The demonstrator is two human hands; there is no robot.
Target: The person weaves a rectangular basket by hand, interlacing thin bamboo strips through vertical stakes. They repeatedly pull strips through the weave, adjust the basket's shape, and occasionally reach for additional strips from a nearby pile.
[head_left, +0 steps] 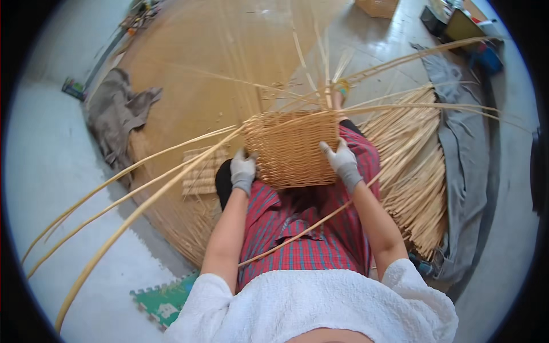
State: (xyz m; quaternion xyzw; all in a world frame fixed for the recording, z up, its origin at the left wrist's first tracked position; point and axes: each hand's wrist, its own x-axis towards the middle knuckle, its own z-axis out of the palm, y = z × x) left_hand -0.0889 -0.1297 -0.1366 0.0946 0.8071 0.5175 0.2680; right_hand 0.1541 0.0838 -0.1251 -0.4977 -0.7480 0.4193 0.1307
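A partly woven wicker basket (290, 147) is held above my lap, on red plaid cloth (300, 251), with long pale rods (163, 184) sticking out from it in many directions. My left hand (243, 167), in a pale knit glove, grips the basket's left side. My right hand (338, 155), gloved the same way, is on its right side, thumb against the woven face and the other fingers partly hidden.
A large pile of pale rods (412, 171) lies to my right beside a long grey cloth (463, 183). Crumpled cloth (117, 103), a stick bundle (201, 183) and a green foam mat (160, 297) lie leftward. Another basket (377, 7) and dark containers (462, 31) are farther ahead.
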